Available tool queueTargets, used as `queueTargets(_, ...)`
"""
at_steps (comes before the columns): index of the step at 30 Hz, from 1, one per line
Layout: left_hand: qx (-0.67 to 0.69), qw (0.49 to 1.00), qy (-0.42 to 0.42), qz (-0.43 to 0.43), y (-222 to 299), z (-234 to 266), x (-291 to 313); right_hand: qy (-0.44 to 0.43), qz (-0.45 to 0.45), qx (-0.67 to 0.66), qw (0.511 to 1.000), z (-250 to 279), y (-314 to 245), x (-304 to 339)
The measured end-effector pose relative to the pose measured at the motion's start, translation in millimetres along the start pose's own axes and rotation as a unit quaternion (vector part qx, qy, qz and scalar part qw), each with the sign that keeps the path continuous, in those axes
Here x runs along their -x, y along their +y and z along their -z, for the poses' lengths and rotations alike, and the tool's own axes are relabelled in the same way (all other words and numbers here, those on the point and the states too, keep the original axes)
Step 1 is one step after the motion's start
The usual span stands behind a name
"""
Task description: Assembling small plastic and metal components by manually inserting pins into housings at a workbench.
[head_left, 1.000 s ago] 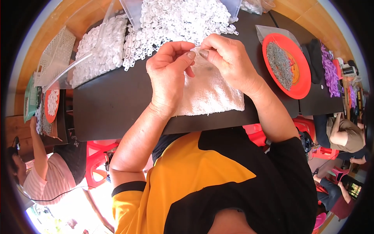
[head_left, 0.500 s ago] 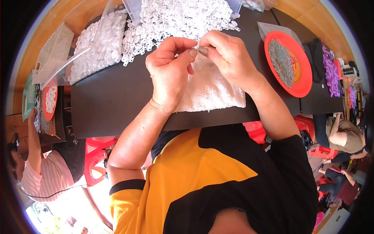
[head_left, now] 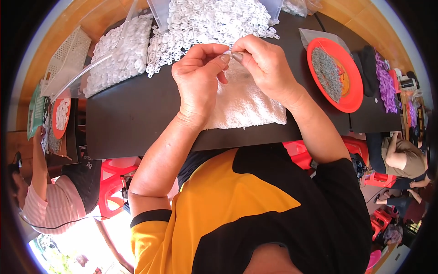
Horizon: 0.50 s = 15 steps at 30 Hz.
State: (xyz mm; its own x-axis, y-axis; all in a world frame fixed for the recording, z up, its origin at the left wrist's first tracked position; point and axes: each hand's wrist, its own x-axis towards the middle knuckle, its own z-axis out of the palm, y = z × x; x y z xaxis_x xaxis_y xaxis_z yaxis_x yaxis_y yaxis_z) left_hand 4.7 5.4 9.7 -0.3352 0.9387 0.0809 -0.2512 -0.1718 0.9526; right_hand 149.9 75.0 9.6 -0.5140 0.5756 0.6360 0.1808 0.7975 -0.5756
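Above a white towel (head_left: pixel 246 107) on the dark table, my two hands meet fingertip to fingertip. Thumb and index finger of my left hand (head_left: pixel 198 75) pinch a small white piece (head_left: pixel 228 52), mostly covered by the fingers. My right hand (head_left: pixel 269 68) is closed too, its thumb and index finger pressed together at the same spot. What lies between them is too small to make out. Just beyond the hands spreads a heap of small white plastic pieces (head_left: pixel 219 20), each with holes, spilling from a clear bin (head_left: pixel 157 13).
A clear bag of white pieces (head_left: pixel 121 52) lies at left. On the right stands a red plate (head_left: pixel 351 98) with many small grey metal parts (head_left: pixel 326 73); purple strips (head_left: pixel 387 89) lie beyond. A co-worker (head_left: pixel 54 201) sits at left beside another red plate (head_left: pixel 58 130); other people sit far right.
Both hands stay together at nearly the same place, fingertips shifting only slightly. The whole view has moved a little. At far right a person in the background has changed posture.
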Motion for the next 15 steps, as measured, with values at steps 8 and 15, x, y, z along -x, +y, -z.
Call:
queueTargets(8,-0.012,0.999,0.007,-0.032,-2.0,0.0,-0.3,-0.014,-0.034,-0.011,0.999,-0.9,-3.7,0.3)
queueTargets(15,0.040,0.999,0.008,0.029,1.1,1.4,-4.4,0.000,-0.010,0.003,1.000,-2.0,1.4,1.9)
